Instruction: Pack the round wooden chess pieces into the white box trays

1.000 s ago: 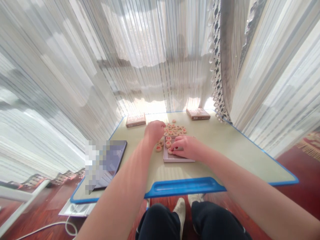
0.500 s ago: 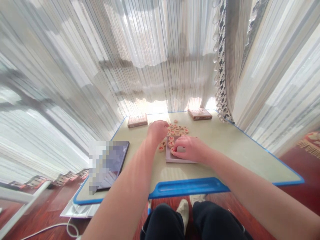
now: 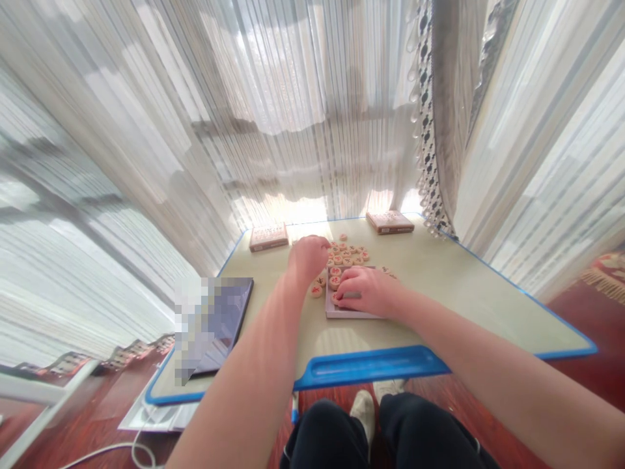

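Note:
My right hand [image 3: 368,288] reaches into a shallow, pale open box [image 3: 354,314], its fingers closed on a round Chinese chess piece [image 3: 334,298] at the box's left side. Above that piece, two more pieces with red characters [image 3: 334,277] lie in a column inside the box. My left hand [image 3: 310,253] is curled at the left of a loose cluster of Chinese chess pieces [image 3: 347,254] behind the box. Its fingertips are turned away, so whatever they hold is hidden. Two loose pieces [image 3: 316,290] lie between my left wrist and the box.
A brown-edged box [image 3: 269,237] stands at the table's back left, another similar box [image 3: 390,222] at the back right. On the left lies a dark tablet [image 3: 227,319], partly pixelated. The table [image 3: 469,306] has a blue rim and a blue front tray [image 3: 366,365]. Curtains hang behind.
My right hand has shifted slightly left and down in the box, with the piece at its fingers slightly lower. My left hand stays almost in place.

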`<state>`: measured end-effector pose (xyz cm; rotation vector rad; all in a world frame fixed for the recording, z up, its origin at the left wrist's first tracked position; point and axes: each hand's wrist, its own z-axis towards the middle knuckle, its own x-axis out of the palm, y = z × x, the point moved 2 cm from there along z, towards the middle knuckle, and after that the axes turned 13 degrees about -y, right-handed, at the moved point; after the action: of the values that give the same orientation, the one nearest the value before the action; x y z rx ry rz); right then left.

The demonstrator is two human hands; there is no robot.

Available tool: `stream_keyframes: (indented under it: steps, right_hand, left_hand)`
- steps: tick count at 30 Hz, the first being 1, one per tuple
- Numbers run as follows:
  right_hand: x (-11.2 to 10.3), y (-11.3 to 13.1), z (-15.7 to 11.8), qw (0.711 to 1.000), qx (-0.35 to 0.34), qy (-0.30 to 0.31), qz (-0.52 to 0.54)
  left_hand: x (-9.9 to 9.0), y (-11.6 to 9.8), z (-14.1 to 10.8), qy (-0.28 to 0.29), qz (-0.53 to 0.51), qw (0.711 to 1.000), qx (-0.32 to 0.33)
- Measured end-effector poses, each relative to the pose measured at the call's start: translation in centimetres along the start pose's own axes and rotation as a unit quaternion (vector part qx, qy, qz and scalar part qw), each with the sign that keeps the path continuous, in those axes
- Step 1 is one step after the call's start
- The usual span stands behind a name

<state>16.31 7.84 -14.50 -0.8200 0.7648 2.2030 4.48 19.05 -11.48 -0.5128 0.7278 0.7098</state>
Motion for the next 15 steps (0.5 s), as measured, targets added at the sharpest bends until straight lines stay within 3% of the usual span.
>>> stream_keyframes:
  steps: [15]
  right_hand:
    - [-0.39, 0.56, 0.0, 0.999, 0.01, -0.003, -0.032]
  left_hand:
    - [-0.13, -0.03, 0.03, 0.005, -0.006, 1.0, -0.003]
